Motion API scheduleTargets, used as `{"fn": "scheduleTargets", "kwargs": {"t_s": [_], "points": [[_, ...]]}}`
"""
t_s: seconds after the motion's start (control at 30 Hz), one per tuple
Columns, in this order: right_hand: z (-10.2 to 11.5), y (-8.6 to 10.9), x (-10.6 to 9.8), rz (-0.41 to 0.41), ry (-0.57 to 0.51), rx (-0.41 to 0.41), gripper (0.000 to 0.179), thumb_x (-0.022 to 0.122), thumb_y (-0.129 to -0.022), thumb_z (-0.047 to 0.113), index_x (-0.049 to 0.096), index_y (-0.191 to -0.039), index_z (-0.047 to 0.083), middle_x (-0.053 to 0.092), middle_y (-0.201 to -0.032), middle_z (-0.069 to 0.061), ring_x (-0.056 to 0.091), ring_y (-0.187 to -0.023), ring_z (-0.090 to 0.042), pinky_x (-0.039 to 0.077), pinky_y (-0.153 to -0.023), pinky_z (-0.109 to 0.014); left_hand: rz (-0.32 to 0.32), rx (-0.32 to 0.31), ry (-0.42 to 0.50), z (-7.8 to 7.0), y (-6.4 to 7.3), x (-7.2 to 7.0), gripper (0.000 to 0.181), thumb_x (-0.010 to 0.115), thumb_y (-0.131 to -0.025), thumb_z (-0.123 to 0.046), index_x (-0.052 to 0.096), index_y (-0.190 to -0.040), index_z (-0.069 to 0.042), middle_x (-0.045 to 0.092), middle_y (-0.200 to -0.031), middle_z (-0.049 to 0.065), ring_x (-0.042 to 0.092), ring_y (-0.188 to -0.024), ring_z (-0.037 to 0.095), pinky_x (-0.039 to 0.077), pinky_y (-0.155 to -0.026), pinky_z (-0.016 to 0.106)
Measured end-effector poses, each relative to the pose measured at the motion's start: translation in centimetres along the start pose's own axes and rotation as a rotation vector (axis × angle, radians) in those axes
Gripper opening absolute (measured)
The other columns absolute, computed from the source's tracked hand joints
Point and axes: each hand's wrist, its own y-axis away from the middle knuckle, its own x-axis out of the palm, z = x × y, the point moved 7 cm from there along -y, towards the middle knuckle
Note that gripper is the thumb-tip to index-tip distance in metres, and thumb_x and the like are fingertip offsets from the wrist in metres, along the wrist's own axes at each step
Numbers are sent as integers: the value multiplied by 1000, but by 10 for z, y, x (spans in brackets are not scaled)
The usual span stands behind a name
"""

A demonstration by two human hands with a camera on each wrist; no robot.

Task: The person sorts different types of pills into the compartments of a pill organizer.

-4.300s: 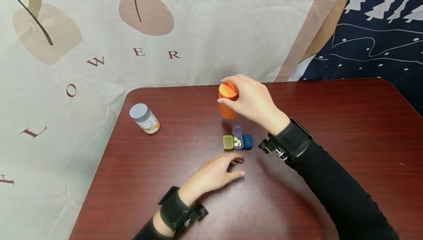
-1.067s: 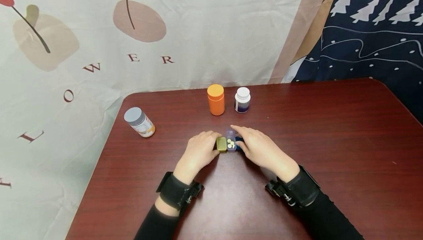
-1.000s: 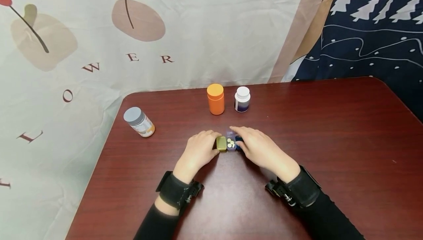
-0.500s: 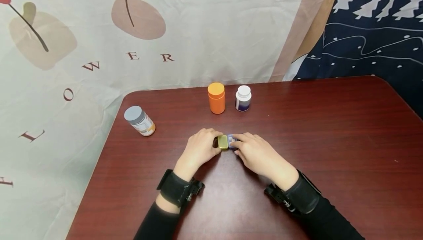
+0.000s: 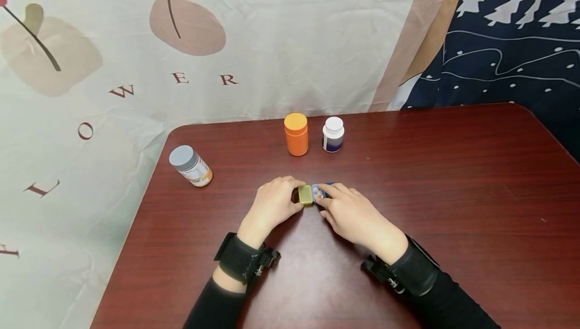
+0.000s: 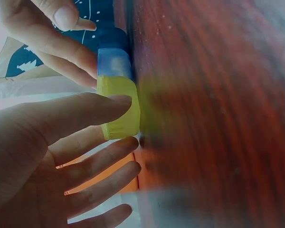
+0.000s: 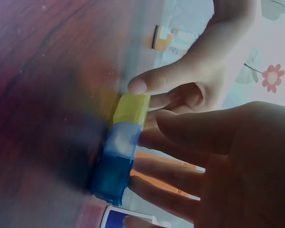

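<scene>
A small pill organizer with three joined compartments sits near the middle of the table: a yellow compartment (image 5: 305, 195), a translucent purple-blue middle compartment (image 7: 121, 140) and a dark blue compartment (image 7: 111, 178). Pale pills show faintly through the middle one, whose lid is folded down. My left hand (image 5: 274, 208) pinches the yellow end, thumb on its near side and fingers on the far side. Over the middle compartment, my right hand (image 5: 353, 213) rests extended fingertips on top of the lid. That hand partly covers the dark blue compartment in the head view.
An orange bottle (image 5: 296, 140) and a white bottle with a purple label (image 5: 334, 138) stand capped behind the organizer. A grey-lidded bottle (image 5: 192, 166) stands at the left, near the edge of the brown table (image 5: 453, 193). A printed cloth (image 5: 294, 32) hangs behind.
The right hand released the orange bottle, now standing at the back. The left hand took hold of the organizer's yellow end. The middle lid, upright earlier, is folded down under the right fingertips.
</scene>
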Motion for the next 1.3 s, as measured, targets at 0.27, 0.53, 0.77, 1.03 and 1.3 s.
{"fn": "scheduleTargets", "kwargs": {"t_s": [0.27, 0.53, 0.77, 1.03, 1.3], "points": [[20, -4, -3, -443, 321, -111, 16, 90, -88, 14, 80, -98, 6, 80, -101, -5, 73, -89, -23, 58, -79, -36, -47, 44, -49, 44, -30, 54, 52, 91, -93, -32, 75, -142, -25, 76, -139, -3, 76, -120, 22, 64, -94, 49], [30, -19, 2, -435, 344, -81, 26, 99, -79, 28, 82, -95, 15, 76, -90, -2, 71, -80, -21, 53, -66, -33, -60, 66, -23, 43, -22, 53, 51, 91, -91, -32, 77, -140, -25, 78, -137, -4, 76, -122, 25, 63, -96, 54], [34, -24, 0, -481, 393, -32, 11, 91, -84, 15, 80, -82, 15, 69, -73, -3, 66, -66, -20, 53, -55, -32, -31, 66, -39, 13, -7, 23, 48, 92, -92, -29, 78, -137, -16, 79, -133, 3, 75, -122, 28, 63, -97, 54], [38, -24, 4, -509, 474, -70, 20, 84, -86, 7, 72, -73, 15, 60, -66, -2, 60, -55, -17, 46, -49, -30, -69, 62, -99, -8, 4, 2, 38, 92, -91, -21, 82, -127, -13, 82, -123, 5, 76, -114, 29, 63, -97, 50], [36, -26, 2, -500, 451, -132, 29, 87, -80, 6, 65, -65, 16, 59, -64, 0, 58, -50, -16, 46, -44, -28, -129, 83, -209, -13, 5, 0, 32, 97, -86, -25, 83, -113, -16, 80, -104, 1, 75, -99, 24, 61, -81, 40]]}}
